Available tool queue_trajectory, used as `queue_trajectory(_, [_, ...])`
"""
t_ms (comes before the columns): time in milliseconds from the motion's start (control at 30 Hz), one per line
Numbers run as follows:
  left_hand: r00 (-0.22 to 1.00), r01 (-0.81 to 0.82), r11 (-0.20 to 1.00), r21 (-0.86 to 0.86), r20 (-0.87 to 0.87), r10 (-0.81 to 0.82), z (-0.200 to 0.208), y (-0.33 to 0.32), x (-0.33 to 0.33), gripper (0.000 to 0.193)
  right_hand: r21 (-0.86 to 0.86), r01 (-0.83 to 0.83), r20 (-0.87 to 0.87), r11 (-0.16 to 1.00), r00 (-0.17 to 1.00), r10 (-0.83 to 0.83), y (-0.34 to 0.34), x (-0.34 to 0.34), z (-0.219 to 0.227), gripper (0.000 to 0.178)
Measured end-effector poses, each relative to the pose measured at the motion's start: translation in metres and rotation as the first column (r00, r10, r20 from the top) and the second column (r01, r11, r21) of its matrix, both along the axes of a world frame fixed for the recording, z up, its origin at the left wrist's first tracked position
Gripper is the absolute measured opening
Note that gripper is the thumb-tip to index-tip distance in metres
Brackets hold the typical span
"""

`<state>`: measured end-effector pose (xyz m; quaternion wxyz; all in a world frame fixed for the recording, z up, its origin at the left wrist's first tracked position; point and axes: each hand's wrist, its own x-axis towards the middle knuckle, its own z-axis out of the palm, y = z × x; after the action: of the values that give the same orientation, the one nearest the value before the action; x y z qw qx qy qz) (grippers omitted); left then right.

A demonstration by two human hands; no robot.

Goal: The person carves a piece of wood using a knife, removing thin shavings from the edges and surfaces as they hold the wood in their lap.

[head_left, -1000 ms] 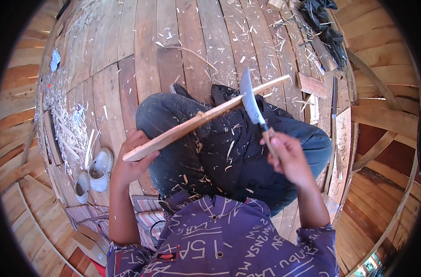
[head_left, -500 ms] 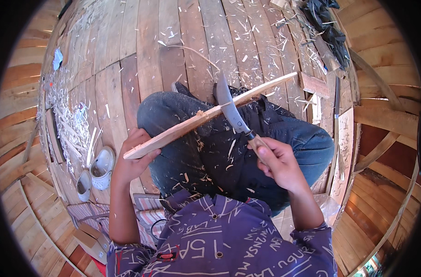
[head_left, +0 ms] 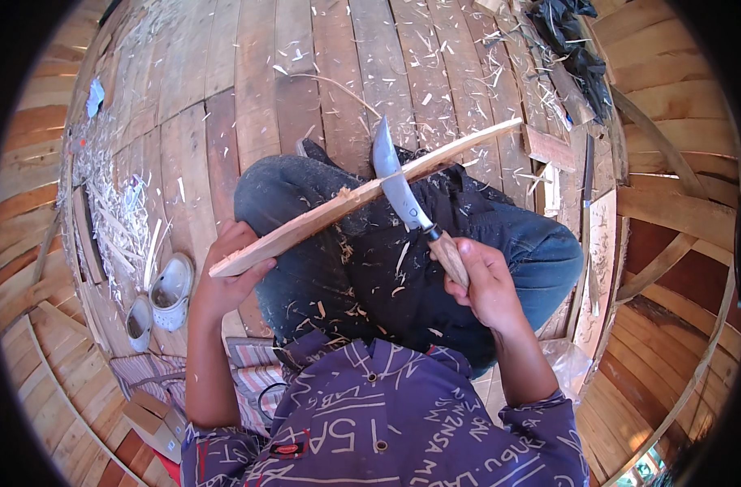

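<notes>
A long, narrow wooden board (head_left: 297, 233) slants across my lap from lower left to upper right, its far end pointing past my right knee. My left hand (head_left: 231, 264) is closed around its near left end. In my right hand (head_left: 484, 280) is a knife (head_left: 399, 197) with a curved steel blade and a wooden handle. The blade crosses the board's edge near its middle, tip pointing away from me. A rough, splintered patch shows on the board just left of the blade.
Wood shavings (head_left: 131, 227) lie thick at the left and scattered over the plank floor (head_left: 257, 49). Pale clogs (head_left: 171, 292) stand at my left, with a cardboard box (head_left: 153, 418) nearer. Black plastic (head_left: 577, 57) and a short wood block (head_left: 549, 150) lie at the far right.
The knife has shifted slightly left along the board, and its blade stands a little more upright. My left hand still holds the board's end.
</notes>
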<state>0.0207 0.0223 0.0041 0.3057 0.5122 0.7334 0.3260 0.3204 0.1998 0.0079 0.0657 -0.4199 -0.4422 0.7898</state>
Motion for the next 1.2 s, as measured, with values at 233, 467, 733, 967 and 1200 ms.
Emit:
queue_trajectory(233, [0.999,0.036,0.999,0.015,0.020,-0.036,0.000,0.000,-0.003,0.022,-0.538,-0.004,-0.198,0.843,0.973,-0.121,0.001,0.004,-0.012,0.048])
queue_trajectory(467, [1.000,0.028,1.000,0.008,-0.002,-0.028,0.000,-0.001,-0.002,0.021,0.124,0.611,-0.296,0.782,0.775,-0.559,0.017,-0.002,0.004,0.047])
queue_trajectory(733, [1.000,0.027,1.000,0.015,-0.016,-0.027,0.001,0.000,0.002,0.021,-0.016,0.293,-0.103,0.956,0.950,-0.293,0.006,0.007,0.002,0.043])
queue_trajectory(967, [0.999,0.038,0.999,0.012,-0.032,-0.038,0.004,0.002,-0.002,0.020,-0.262,0.390,-0.171,0.883,0.881,-0.440,-0.005,-0.013,-0.003,0.041])
queue_trajectory(1200, [0.999,0.038,0.999,0.012,-0.019,-0.038,0.001,-0.001,-0.001,0.019,-0.134,0.452,-0.094,0.882,0.880,-0.465,0.000,-0.007,0.000,0.042])
